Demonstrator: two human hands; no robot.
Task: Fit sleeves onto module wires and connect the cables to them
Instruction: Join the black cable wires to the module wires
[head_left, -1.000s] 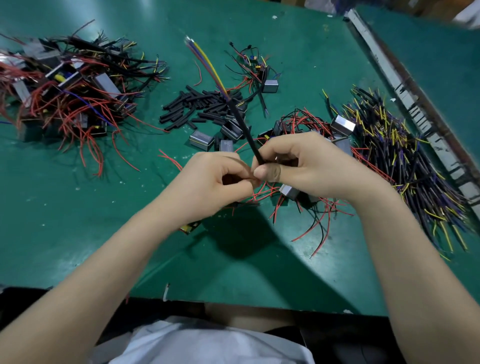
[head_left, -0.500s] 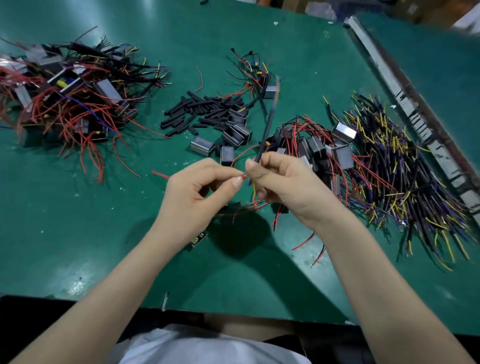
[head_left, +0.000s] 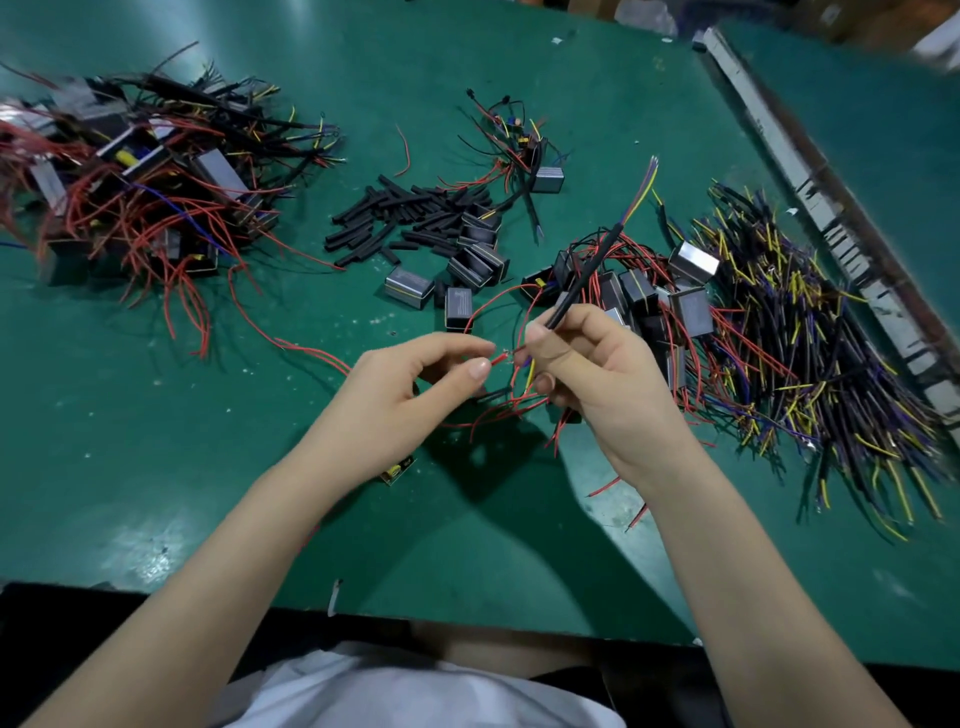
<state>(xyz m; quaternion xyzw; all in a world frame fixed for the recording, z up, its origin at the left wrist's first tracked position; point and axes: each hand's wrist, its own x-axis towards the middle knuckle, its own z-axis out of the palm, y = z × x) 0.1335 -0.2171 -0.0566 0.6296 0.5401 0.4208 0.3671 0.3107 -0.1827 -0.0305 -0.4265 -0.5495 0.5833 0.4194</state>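
A red wire (head_left: 497, 358) is pinched by the left hand (head_left: 415, 384) above the bench (head_left: 156, 467) middle; a black cable (head_left: 582, 283) is gripped by the right hand (head_left: 587, 374), their ends nearly touching.

I'm working at a green table (head_left: 156, 415) that shines with glare from the light overhead. A worn grey rail (head_left: 810, 182) runs along its right side, with another green surface (head_left: 883, 130) beyond.
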